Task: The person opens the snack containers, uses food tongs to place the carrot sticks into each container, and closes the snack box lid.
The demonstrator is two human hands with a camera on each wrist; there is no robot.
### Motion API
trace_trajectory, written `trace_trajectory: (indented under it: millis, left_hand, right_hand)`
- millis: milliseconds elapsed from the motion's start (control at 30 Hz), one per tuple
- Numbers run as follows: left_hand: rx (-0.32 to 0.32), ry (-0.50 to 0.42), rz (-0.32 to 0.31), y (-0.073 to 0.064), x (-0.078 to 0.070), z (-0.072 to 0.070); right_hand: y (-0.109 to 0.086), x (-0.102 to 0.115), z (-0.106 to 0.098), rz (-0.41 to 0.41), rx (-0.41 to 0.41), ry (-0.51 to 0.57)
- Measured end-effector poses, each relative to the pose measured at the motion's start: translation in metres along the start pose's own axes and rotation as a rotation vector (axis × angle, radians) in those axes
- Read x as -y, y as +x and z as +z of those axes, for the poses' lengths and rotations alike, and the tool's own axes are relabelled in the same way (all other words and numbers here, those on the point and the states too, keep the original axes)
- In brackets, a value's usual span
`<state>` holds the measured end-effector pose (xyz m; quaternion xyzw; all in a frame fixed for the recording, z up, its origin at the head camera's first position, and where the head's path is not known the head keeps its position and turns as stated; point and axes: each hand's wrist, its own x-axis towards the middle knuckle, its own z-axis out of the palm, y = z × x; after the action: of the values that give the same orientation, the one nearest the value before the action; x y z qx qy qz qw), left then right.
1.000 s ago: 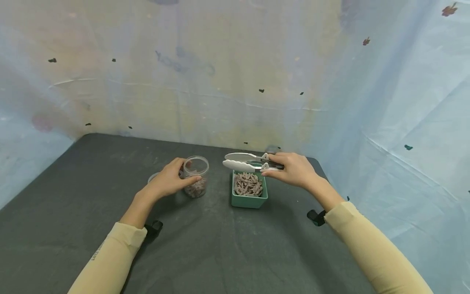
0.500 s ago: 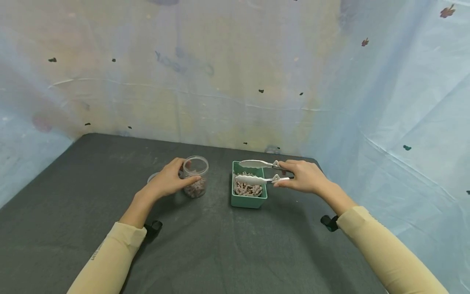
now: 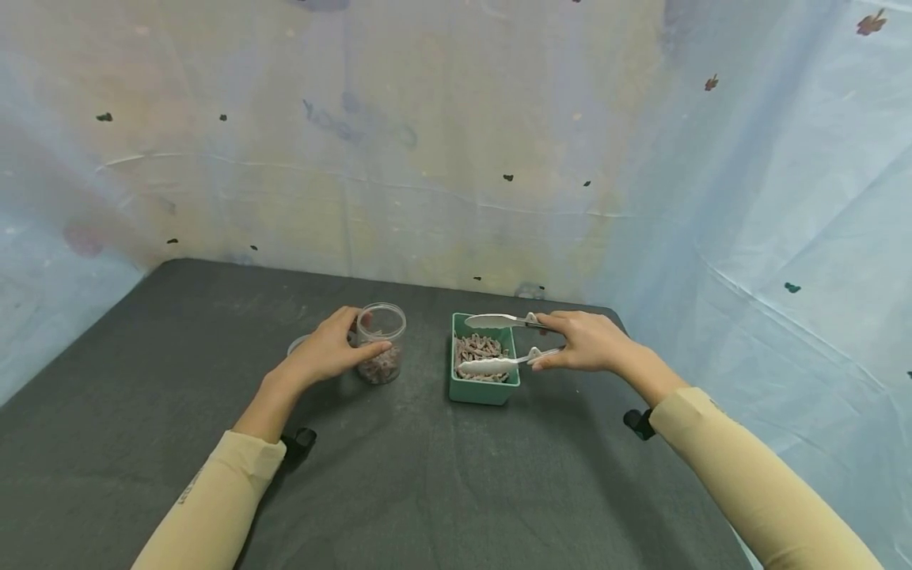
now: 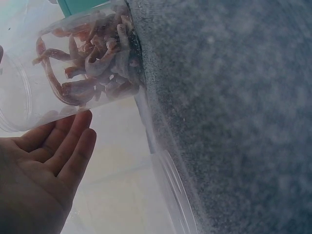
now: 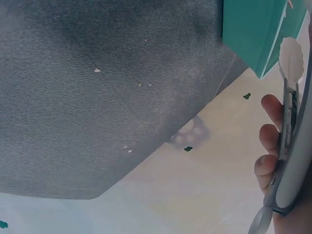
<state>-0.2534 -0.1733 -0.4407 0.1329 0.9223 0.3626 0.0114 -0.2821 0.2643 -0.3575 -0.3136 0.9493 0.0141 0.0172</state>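
Observation:
My left hand (image 3: 324, 348) holds a clear plastic jar (image 3: 381, 348) standing on the dark table, thumb on the near side and fingers on the far side. Brownish-pink strips (image 4: 97, 63) fill the lower part of the jar, which has no lid on. With my right hand (image 3: 587, 340) I grip a pair of tongs (image 3: 492, 366) with white scalloped tips and grey handles. The tips are spread apart over a green rectangular box (image 3: 479, 392) that holds many similar strips (image 3: 484, 348). In the right wrist view the fingers wrap the tongs' handle (image 5: 292, 170).
Behind my left hand lies a clear round-rimmed plastic piece (image 3: 298, 343), mostly hidden; its ridged edge (image 4: 175, 190) shows in the left wrist view. Small crumbs (image 5: 97, 70) dot the table (image 3: 399, 491). A patterned sheet (image 3: 427, 158) hangs behind and at both sides.
The tongs have moved right and down from above the box's back edge, and their tips have spread wide over the strips. My left hand and the jar have not moved.

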Motion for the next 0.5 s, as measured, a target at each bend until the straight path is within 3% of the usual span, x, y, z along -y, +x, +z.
trace_trajectory:
  millis: [500]
  left_hand:
    - [0.000,0.002,0.016,0.000,-0.003,0.002]
  right_hand:
    - [0.023,0.003,-0.004,-0.043,0.143,-0.009]
